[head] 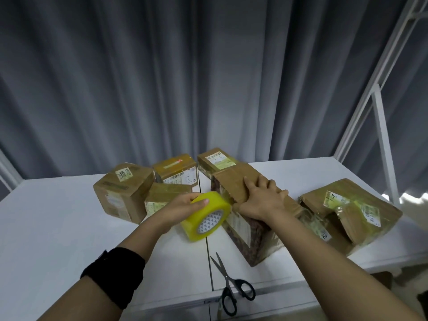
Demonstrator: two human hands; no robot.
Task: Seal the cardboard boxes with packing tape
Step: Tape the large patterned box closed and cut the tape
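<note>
A long cardboard box (234, 179) lies in the middle of the white table (58, 228), its top flaps folded down. My right hand (261, 198) presses flat on the box's top, fingers spread. My left hand (185, 203) grips a yellow roll of packing tape (206, 216), held right against the box's left edge. Whether tape runs from the roll onto the box I cannot tell.
Black-handled scissors (231, 290) lie open near the table's front edge. Three taped boxes (122, 191) cluster at the back left; another stands behind the long box (215, 159). A crumpled box (347, 212) lies at the right. Grey curtain and a white frame (382, 144) stand behind.
</note>
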